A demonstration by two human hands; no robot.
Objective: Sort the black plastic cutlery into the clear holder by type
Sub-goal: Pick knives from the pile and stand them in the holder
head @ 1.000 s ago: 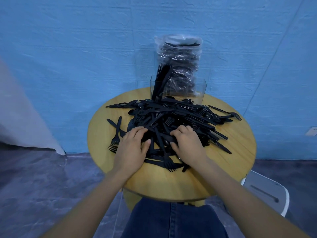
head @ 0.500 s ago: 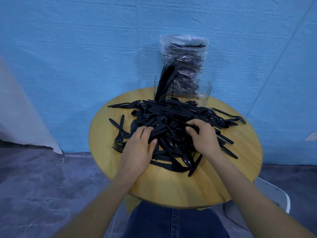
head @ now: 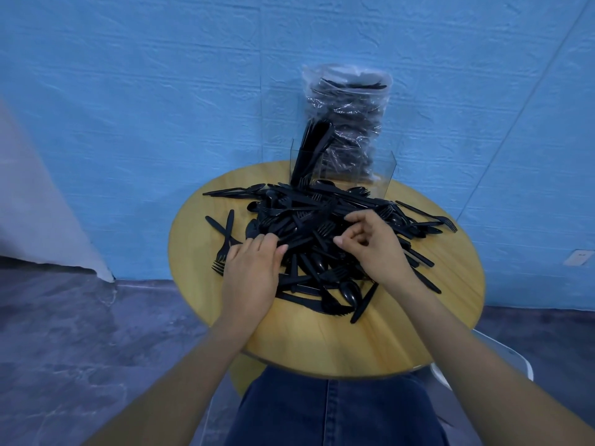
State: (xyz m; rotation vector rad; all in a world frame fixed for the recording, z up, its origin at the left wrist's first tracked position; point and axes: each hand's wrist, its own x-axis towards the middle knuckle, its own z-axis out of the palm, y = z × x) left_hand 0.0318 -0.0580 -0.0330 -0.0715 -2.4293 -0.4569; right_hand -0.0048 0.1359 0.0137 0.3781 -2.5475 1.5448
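Fingers (head: 272, 244) of the left hand (head: 249, 278) lie fairly straight, flat on the 8 o'clock edge of the cutlery pile (head: 322, 226); whether they hold anything, I cannot tell. Loose forks (head: 222, 249) sit just left of that hand, near the bench (head: 322, 342) rim. Pile is tangled, tines through handles, spread across bench centre.

Right hand (head: 375, 249) hovers at pile's 4 o'clock, fingers curled, thumb and forefinger narrowing as if to pinch; apparently nothing held.

Clear holder (head: 383, 169) stands at 12 o'clock, one bunch upright in its left compartment, a bagged cutlery stack (head: 349, 123) behind.

Risks:
- Pulling one piece likely drags neighbours.
- Outliers at 3 o'clock could slide off the rim.
- A reach could tip the light holder.
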